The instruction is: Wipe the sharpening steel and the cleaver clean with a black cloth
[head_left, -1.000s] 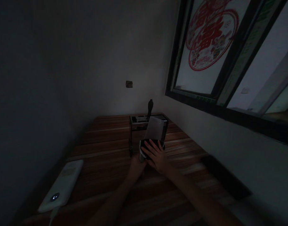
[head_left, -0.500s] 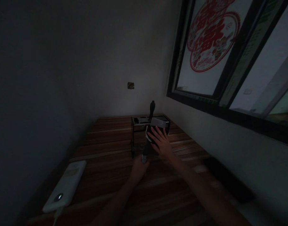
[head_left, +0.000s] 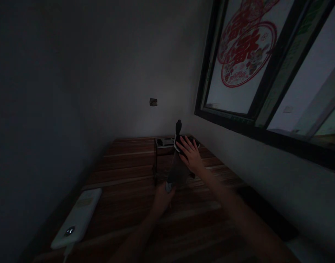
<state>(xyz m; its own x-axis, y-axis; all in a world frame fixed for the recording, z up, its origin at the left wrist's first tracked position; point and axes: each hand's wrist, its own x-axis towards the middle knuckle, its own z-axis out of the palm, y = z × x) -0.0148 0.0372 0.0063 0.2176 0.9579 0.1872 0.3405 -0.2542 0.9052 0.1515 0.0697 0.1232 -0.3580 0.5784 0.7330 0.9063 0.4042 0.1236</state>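
In a dim room, a person's two bare hands work at the middle of a wood-grain worktop [head_left: 123, 157], seen from the wearer's own viewpoint. The left hand [head_left: 162, 197], nearer the viewer, has its grip closed around the handle end of a broad-bladed cleaver [head_left: 179, 170], where a pale collar shows. The cleaver is held above the worktop, blade pointing away toward the far wall [head_left: 123, 73], in front of a knife rack [head_left: 163, 142]. The right hand [head_left: 191, 157] lies over the far part of the blade, fingers spread on a dark cloth [head_left: 178, 141] with a white edge; its thumb is hidden, so whether this grip also pinches the cloth from below cannot be told. The rack has a slotted top, and a black knife handle [head_left: 178, 127] stands upright from it, just beyond the cloth. At the near left, well apart from the hands, lies a white power bank [head_left: 79, 215] with a small round lit display and a white cable [head_left: 68, 251]. Along the right side lies a dark oblong object [head_left: 270, 213], too dim to identify. Above it, a dark-framed window [head_left: 229, 99] bears round red paper-cut decorations [head_left: 246, 54]. A small box [head_left: 153, 102] sits on the far wall.
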